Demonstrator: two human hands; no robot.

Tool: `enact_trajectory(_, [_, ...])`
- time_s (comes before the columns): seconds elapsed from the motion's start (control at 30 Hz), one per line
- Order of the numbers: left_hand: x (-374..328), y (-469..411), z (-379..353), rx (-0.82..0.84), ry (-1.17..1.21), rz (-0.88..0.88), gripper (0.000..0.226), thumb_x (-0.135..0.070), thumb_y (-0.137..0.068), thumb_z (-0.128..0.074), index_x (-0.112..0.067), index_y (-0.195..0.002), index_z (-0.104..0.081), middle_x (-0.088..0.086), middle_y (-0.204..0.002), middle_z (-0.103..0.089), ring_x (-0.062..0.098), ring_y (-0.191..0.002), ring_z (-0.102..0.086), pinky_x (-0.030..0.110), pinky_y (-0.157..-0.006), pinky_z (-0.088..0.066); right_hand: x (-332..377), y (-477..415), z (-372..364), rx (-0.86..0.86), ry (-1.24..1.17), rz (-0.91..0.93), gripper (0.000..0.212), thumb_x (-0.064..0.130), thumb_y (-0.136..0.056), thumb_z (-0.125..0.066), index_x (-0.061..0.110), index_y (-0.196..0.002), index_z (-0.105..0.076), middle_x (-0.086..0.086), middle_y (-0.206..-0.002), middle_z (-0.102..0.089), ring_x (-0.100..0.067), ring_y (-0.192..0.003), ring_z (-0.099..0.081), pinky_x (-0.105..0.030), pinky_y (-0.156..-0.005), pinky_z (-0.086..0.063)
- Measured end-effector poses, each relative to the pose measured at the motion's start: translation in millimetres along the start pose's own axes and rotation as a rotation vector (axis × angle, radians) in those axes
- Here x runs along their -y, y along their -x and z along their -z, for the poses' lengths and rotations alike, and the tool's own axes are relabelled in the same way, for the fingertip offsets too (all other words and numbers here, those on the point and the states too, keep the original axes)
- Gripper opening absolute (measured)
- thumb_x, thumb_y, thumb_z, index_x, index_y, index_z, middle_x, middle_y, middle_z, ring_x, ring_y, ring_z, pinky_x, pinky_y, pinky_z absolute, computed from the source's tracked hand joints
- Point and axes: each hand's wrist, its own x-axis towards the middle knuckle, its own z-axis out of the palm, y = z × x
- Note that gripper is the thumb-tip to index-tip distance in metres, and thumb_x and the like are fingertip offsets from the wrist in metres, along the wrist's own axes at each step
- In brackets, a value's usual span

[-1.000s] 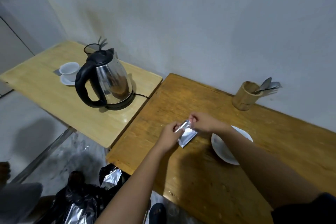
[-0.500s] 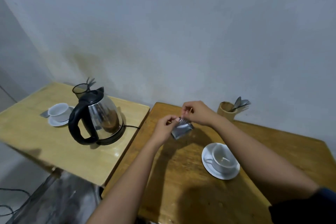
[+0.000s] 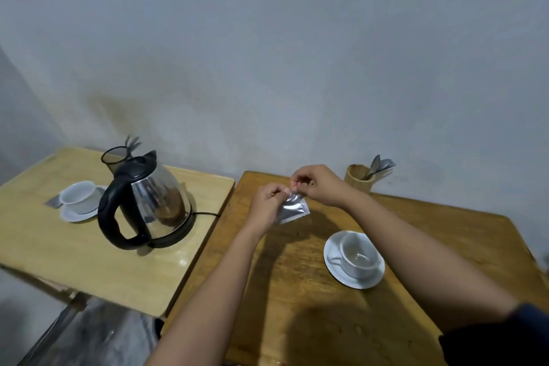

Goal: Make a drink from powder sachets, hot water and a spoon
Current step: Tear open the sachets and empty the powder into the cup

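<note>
A silver foil sachet (image 3: 292, 210) hangs above the dark wooden table (image 3: 297, 291). My left hand (image 3: 269, 205) pinches its upper left edge and my right hand (image 3: 316, 184) pinches its top corner. A white cup (image 3: 356, 257) on a white saucer (image 3: 335, 270) sits to the right of the sachet, below my right forearm. A wooden holder with spoons (image 3: 361, 177) stands at the wall behind my right hand. A steel kettle with a black handle (image 3: 142, 206) rests on the lighter left table (image 3: 59, 255).
A second white cup on a saucer (image 3: 78, 199) stands left of the kettle, with a flat grey sachet (image 3: 53, 202) beside it. A dark transparent cup with cutlery (image 3: 114, 157) is behind the kettle. The kettle's cord (image 3: 208, 213) runs toward the gap between the tables.
The view has tilted up, so the tables sit lower and the bag on the floor is out of view. Both hands still hold the sachet, now lifted farther back over the table.
</note>
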Motion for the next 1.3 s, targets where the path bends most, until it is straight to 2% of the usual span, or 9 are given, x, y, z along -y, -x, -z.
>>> enact_trajectory(0.17, [-4.6,0.5,10.2,0.049,0.025,-0.002,0.018,-0.019,-0.087,-0.057,-0.024,-0.071,-0.063,0.008,-0.088,-0.061,0.023,-0.088,-0.054,0.033,-0.076,-0.038,4.6,-0.4,-5.0,-0.035,0.051,0.094,0.007,0.006,-0.084,-0.060,0.009,-0.082,-0.067,0.000,-0.083,-0.059,-0.020,-0.079,-0.054,-0.020,-0.066,-0.039])
enact_trajectory(0.33, [-3.6,-0.8,19.3,-0.025,0.122,0.090,0.027,-0.008,-0.090,-0.051,-0.016,-0.065,-0.058,0.003,-0.069,-0.056,0.015,-0.069,-0.050,0.026,-0.061,-0.037,17.3,1.1,-16.6,-0.001,0.175,0.231,0.015,0.010,-0.088,-0.056,0.010,-0.094,-0.069,-0.003,-0.090,-0.058,-0.017,-0.076,-0.052,-0.033,-0.072,-0.044])
enact_trajectory(0.43, [2.2,-5.4,30.3,-0.164,0.171,0.128,0.026,-0.010,-0.090,-0.052,-0.016,-0.066,-0.058,0.005,-0.074,-0.057,0.017,-0.075,-0.050,0.026,-0.063,-0.037,21.9,4.3,-24.5,-0.017,0.210,0.299,0.012,0.014,-0.088,-0.056,0.010,-0.091,-0.068,-0.004,-0.090,-0.059,-0.020,-0.077,-0.055,-0.037,-0.071,-0.048])
enact_trajectory(0.6, [14.2,-14.0,49.6,-0.357,0.185,0.153,0.031,-0.016,-0.092,-0.051,-0.018,-0.062,-0.056,0.008,-0.077,-0.056,0.020,-0.080,-0.049,0.030,-0.070,-0.036,23.1,7.7,-33.9,0.005,0.245,0.438,0.009,0.014,-0.087,-0.059,0.010,-0.087,-0.066,-0.007,-0.090,-0.063,-0.012,-0.071,-0.051,-0.025,-0.063,-0.039])
enact_trajectory(0.9, [13.1,-17.6,53.0,-0.430,0.222,0.129,0.032,-0.015,-0.091,-0.051,-0.020,-0.059,-0.055,0.001,-0.064,-0.052,0.020,-0.072,-0.047,0.030,-0.069,-0.036,26.4,2.4,-34.7,-0.082,0.257,0.573,0.013,0.011,-0.088,-0.055,0.006,-0.090,-0.066,-0.011,-0.091,-0.064,-0.021,-0.080,-0.058,-0.029,-0.068,-0.047])
enact_trajectory(0.97, [13.2,-17.8,53.7,-0.454,0.246,0.132,0.034,-0.013,-0.092,-0.050,-0.018,-0.059,-0.053,0.001,-0.062,-0.049,0.016,-0.062,-0.045,0.026,-0.063,-0.039,26.0,2.8,-39.6,-0.115,0.272,0.600,0.011,0.010,-0.088,-0.056,0.007,-0.091,-0.066,-0.011,-0.089,-0.064,-0.019,-0.079,-0.056,-0.027,-0.068,-0.045])
enact_trajectory(1.07, [16.1,-20.7,63.4,-0.503,0.258,0.148,0.034,-0.013,-0.093,-0.049,-0.018,-0.060,-0.052,-0.001,-0.061,-0.048,0.011,-0.058,-0.042,0.010,-0.048,-0.038,25.9,5.6,-44.5,-0.109,0.288,0.629,0.007,0.007,-0.088,-0.056,0.007,-0.088,-0.063,-0.010,-0.086,-0.064,-0.015,-0.078,-0.052,-0.021,-0.068,-0.040])
enact_trajectory(1.17, [19.5,-25.1,76.5,-0.514,0.272,0.150,0.031,-0.017,-0.092,-0.051,-0.023,-0.062,-0.057,-0.005,-0.066,-0.053,0.010,-0.066,-0.046,0.019,-0.062,-0.040,21.4,9.3,-52.0,-0.036,0.226,0.475,0.007,0.007,-0.088,-0.055,0.008,-0.084,-0.061,-0.007,-0.082,-0.063,-0.007,-0.072,-0.045,-0.012,-0.064,-0.033])
enact_trajectory(1.3, [19.9,-20.7,82.7,-0.485,0.284,0.115,0.016,-0.017,-0.092,-0.054,-0.015,-0.079,-0.064,-0.008,-0.076,-0.059,0.005,-0.074,-0.051,0.015,-0.066,-0.044,-3.1,13.7,-76.2,0.077,-0.002,-0.026,0.018,0.002,-0.087,-0.050,0.015,-0.078,-0.059,0.005,-0.067,-0.059,-0.007,-0.062,-0.056,-0.022,-0.062,-0.046])
